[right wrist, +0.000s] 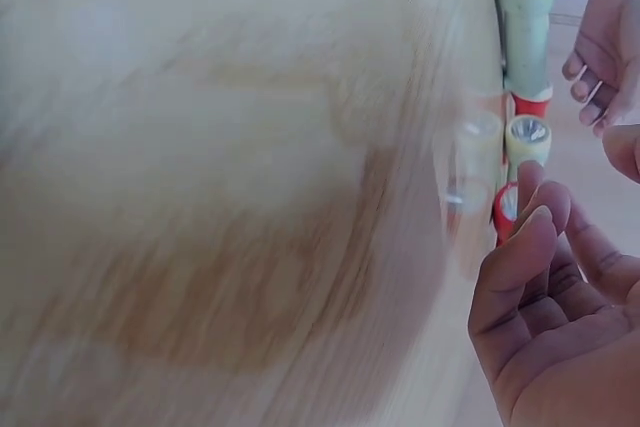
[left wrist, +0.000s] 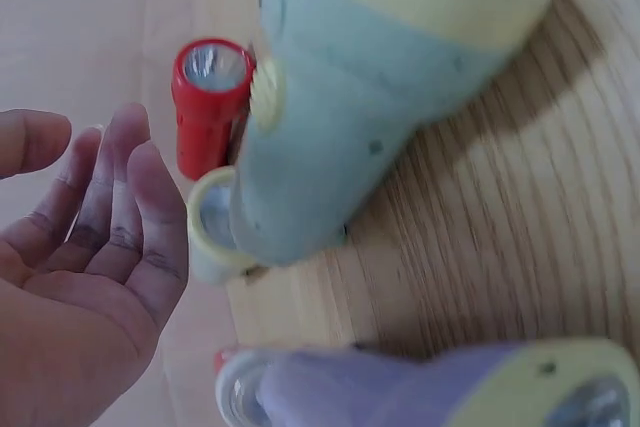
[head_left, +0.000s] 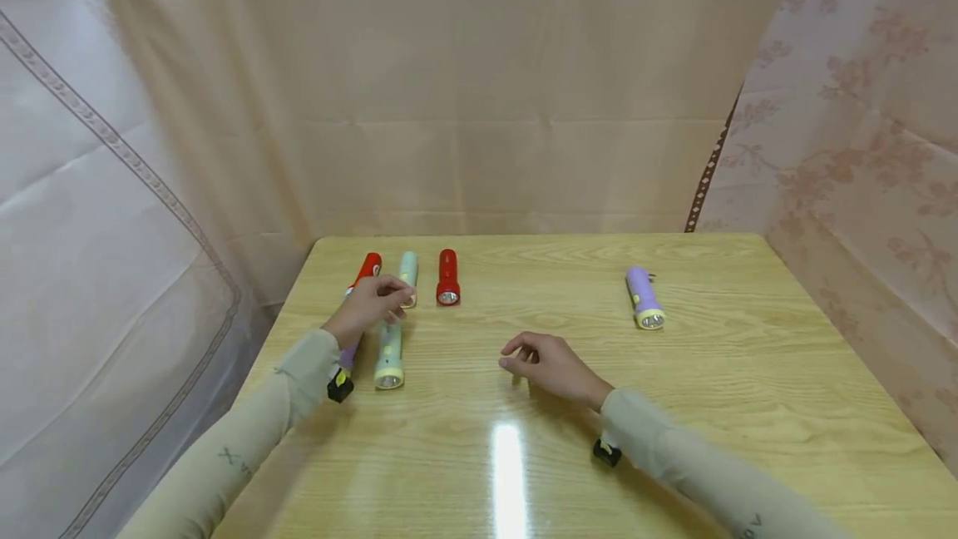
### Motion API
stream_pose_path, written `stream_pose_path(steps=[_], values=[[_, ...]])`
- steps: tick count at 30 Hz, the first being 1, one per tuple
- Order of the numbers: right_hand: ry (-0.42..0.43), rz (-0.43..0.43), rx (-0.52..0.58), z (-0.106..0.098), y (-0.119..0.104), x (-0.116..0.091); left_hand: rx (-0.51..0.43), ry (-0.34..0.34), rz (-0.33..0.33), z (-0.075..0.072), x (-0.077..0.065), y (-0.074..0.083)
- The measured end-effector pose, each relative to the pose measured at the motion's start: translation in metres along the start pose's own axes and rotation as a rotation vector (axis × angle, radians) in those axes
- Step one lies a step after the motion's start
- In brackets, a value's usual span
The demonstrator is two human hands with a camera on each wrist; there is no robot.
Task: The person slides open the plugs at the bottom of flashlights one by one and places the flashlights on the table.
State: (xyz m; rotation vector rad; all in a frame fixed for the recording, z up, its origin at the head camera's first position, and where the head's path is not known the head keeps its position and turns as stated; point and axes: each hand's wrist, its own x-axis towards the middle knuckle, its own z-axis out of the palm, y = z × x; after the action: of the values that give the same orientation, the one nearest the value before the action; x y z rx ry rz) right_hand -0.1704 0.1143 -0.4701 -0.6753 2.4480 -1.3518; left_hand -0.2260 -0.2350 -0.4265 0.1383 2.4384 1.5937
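Note:
My left hand [head_left: 368,306] hovers over the flashlights on the table's left side, fingers loosely bent and holding nothing. Below it lies a pale green flashlight [head_left: 389,353] with a cream head, large in the left wrist view. Partly hidden under the left forearm is a purple flashlight [left wrist: 360,387]. Just beyond the hand are a second pale green flashlight [head_left: 408,264] and a red flashlight with a white rim [head_left: 368,267]. An all-red flashlight [head_left: 447,273] lies to their right. Over the table's middle, my right hand [head_left: 554,367] has relaxed, slightly bent fingers and nothing in them.
Another purple flashlight [head_left: 642,294] with a yellow head lies at the right of the wooden table [head_left: 733,406]. Beige cloth [head_left: 509,106] hangs behind the back edge, and patterned cloths hang at both sides. A bright reflection shows on the front tabletop.

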Motion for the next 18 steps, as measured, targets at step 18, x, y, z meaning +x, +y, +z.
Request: stream_pose_path(steps=[18], values=[[-0.068,0.033,0.029,0.031,-0.023,0.019,0.038,0.108,-0.103,-0.027,-0.003,-0.016]])
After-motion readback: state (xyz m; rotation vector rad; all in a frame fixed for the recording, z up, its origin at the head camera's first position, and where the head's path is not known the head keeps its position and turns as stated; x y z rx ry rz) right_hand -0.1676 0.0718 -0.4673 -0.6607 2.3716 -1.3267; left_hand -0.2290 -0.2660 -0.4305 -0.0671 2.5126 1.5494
